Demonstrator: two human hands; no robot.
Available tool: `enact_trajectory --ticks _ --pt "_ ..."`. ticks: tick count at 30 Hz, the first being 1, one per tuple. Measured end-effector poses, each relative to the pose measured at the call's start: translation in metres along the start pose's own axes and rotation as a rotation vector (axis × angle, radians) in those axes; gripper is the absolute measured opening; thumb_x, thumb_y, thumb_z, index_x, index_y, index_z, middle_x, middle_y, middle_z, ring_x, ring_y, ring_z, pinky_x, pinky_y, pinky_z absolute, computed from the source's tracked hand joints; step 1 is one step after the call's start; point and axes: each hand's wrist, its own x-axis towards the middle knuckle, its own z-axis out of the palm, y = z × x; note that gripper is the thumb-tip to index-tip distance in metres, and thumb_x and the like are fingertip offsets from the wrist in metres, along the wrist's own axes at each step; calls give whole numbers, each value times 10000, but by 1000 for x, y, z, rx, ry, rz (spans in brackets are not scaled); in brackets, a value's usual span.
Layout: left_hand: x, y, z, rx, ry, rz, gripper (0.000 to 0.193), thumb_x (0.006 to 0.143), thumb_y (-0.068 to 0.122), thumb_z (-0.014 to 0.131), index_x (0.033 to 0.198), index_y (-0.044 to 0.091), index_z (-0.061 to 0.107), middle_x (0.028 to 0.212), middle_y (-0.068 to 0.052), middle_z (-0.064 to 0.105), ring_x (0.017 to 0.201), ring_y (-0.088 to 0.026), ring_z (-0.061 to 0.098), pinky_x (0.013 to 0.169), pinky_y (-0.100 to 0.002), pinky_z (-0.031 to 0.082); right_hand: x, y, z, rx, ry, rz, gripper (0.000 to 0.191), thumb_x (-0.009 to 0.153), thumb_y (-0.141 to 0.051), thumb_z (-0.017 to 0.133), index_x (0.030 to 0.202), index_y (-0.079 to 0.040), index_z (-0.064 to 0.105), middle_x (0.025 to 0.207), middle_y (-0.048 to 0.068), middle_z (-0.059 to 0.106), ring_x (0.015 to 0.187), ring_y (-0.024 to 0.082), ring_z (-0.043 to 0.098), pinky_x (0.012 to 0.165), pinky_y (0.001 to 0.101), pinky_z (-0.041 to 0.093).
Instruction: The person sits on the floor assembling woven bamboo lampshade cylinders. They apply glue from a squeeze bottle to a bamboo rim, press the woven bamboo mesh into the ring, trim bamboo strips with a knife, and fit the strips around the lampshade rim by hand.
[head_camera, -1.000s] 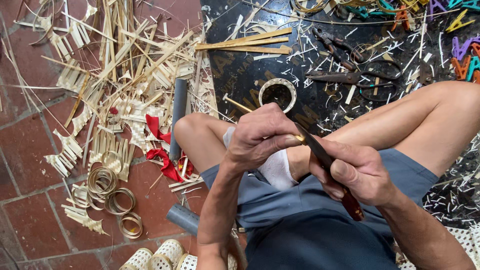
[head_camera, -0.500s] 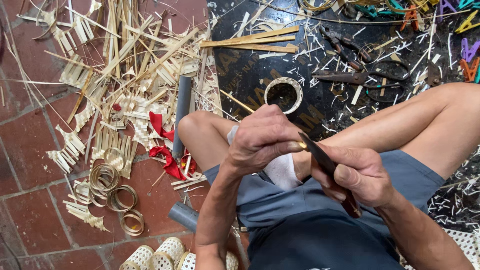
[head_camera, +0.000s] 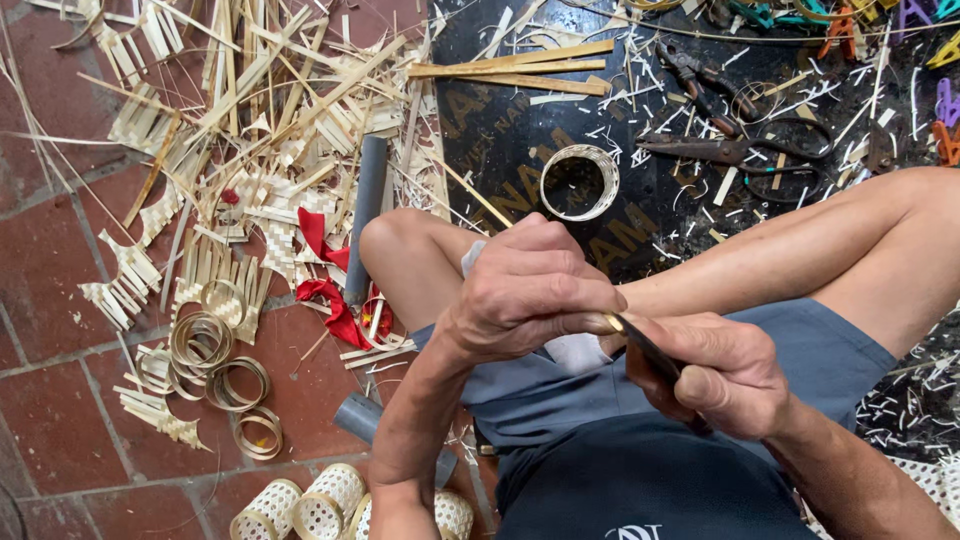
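Left hand (head_camera: 530, 290): fist curled tight over a thin bamboo strip (head_camera: 478, 195). Only the strip's far end shows, running up-left from the knuckles; the gripped part is hidden inside the fingers.

Right hand (head_camera: 715, 375): fingers wrapped round a dark knife (head_camera: 645, 345). The blade tip meets the left hand at the thumb. The handle is buried in the palm, and the contact point between blade and strip can't be made out.

Both hands sit over the lap, above the grey-blue shorts (head_camera: 620, 400). A white cloth (head_camera: 575, 350) on the thigh is mostly covered by the left hand.

Outward from the left hand:
- Just above it, a woven bamboo ring (head_camera: 580, 182) on the black mat (head_camera: 500, 120). The mat's print is partly hidden under chips.
- Further up the mat, flat bamboo slats (head_camera: 520, 70).
- Up-right, dark pliers and shears (head_camera: 730, 150), outlines muddled by scraps. Coloured bits at the top edge are cut off.
- Left, a grey tube (head_camera: 368, 215) with its lower end behind the knee, and red ribbon scraps (head_camera: 325, 270).
- Far left, a heap of bamboo offcuts (head_camera: 200, 120) on the red tile floor (head_camera: 60, 400).
- Down-left, loose bamboo hoops (head_camera: 225, 370).
- At the bottom edge, small woven cylinders (head_camera: 300, 510), cut off by the frame.
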Motion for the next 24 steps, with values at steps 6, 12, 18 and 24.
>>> enact_trajectory --ticks 6,12,18,24 --pt "-4 6 0 -50 -10 32 172 947 227 819 1046 122 724 971 7 719 861 -179 641 731 -331 440 -4 3 6 45 -29 -41 556 1088 -312 628 1528 15 535 838 93 616 621 125 502 519 277 431" --pt "-8 8 1 -34 -35 78 174 972 232 798 1082 118 727 976 19 705 888 -186 643 739 -339 435 -9 4 7 39 -66 -68 534 1092 -292 634 1528 -1 534 806 83 595 632 146 503 524 284 435" --pt "-9 10 2 -26 -45 60 174 962 227 809 1077 121 730 936 23 684 865 -183 628 732 -338 436 -10 6 5 47 -65 -53 528 1105 -301 628 1535 -16 516 834 91 614 649 145 520 533 284 463" --pt "-8 13 0 3 -76 39 204 942 238 819 1083 119 732 916 22 676 842 -181 620 719 -336 422 -18 4 6 203 -15 117 612 1059 -324 661 1508 68 523 802 100 578 606 132 488 489 274 412"
